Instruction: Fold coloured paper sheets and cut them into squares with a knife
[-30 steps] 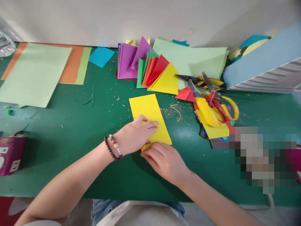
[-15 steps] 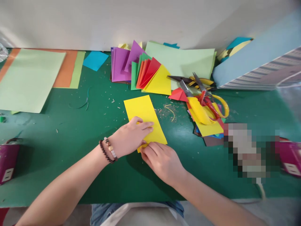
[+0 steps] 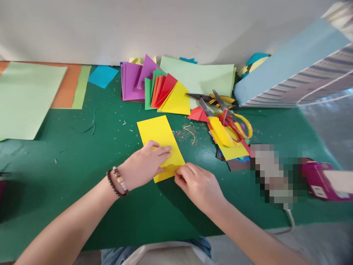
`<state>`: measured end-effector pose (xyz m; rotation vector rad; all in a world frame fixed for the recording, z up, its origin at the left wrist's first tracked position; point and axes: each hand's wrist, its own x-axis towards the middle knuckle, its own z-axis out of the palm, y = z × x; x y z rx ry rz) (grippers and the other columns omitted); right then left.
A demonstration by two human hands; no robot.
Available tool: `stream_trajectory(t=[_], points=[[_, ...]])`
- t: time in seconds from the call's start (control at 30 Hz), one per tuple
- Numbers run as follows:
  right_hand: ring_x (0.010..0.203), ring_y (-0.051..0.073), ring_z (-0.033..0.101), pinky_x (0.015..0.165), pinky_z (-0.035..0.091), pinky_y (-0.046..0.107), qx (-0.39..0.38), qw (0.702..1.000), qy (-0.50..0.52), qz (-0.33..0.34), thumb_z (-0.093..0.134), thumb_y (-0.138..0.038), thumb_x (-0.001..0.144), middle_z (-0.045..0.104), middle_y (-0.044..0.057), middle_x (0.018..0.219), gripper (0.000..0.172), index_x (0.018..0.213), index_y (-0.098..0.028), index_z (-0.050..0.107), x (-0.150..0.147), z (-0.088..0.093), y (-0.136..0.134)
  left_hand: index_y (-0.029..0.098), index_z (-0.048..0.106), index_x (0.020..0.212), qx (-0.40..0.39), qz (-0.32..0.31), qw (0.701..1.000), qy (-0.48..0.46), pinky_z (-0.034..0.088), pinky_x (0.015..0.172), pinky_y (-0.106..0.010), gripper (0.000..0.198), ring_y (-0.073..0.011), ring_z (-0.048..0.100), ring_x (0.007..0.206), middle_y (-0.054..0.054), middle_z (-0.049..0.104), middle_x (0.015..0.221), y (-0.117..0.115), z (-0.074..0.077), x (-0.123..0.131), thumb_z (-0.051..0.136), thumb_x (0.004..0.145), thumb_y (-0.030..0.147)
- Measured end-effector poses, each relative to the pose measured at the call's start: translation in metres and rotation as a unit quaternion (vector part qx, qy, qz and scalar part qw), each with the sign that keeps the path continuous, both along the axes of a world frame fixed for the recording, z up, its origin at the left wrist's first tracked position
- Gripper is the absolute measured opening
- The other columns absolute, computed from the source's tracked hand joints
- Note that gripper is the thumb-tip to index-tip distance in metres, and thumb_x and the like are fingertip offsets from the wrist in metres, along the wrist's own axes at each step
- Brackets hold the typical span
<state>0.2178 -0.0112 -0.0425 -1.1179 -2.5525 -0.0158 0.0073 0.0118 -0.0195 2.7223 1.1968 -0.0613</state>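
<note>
A yellow sheet of paper [image 3: 157,129], longer than wide, lies slightly turned on the green table in front of me. My left hand [image 3: 147,162] rests on its lower half, fingers stretched out flat and holding nothing. Two beaded bracelets [image 3: 118,181] circle that wrist. My right hand [image 3: 199,186] is closed, its thumb and curled fingers pinching the sheet's lower right corner. That corner is partly hidden by the fingers.
Behind the sheet stand folded coloured papers [image 3: 132,81]. To the right, scissors [image 3: 238,127] and pliers [image 3: 223,99] lie over papers, near a blue box [image 3: 292,55] and a blurred-out object [image 3: 271,173]. Pale green sheets [image 3: 27,99] lie left. Scraps dot the green table [image 3: 110,217].
My right hand has slid right along the paper's lower edge, from near my left thumb to the lower right corner. My left hand stays on the sheet. The camera view has shifted a little right.
</note>
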Motion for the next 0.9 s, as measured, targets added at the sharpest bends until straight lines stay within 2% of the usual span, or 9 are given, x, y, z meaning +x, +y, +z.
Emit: stream_trajectory(t=[0.53,0.9], points=[[0.051,0.01,0.051,0.05,0.034,0.025,-0.009,0.997,-0.001,-0.071,0.051,-0.01,0.081,0.051,-0.003,0.059,0.02,0.065,-0.022,0.046,0.015,-0.004,0.002,0.02,0.052,0.138,0.004,0.006,1.0,-0.007,0.038,0.103,-0.031,0.047,-0.0209,0.051,0.119,0.004,0.047,0.151,-0.002,0.002,0.0,0.06,0.094,0.033],[0.05,0.01,0.051,0.049,0.034,0.024,-0.042,0.996,0.0,-0.081,0.052,-0.011,0.079,0.053,-0.004,0.059,0.018,0.065,-0.022,0.046,0.025,0.0,0.006,0.02,0.053,0.136,-0.011,0.012,1.0,-0.015,0.04,0.102,-0.032,0.045,-0.0224,0.049,0.119,0.003,0.049,0.149,-0.003,0.004,0.002,0.061,0.093,0.031]])
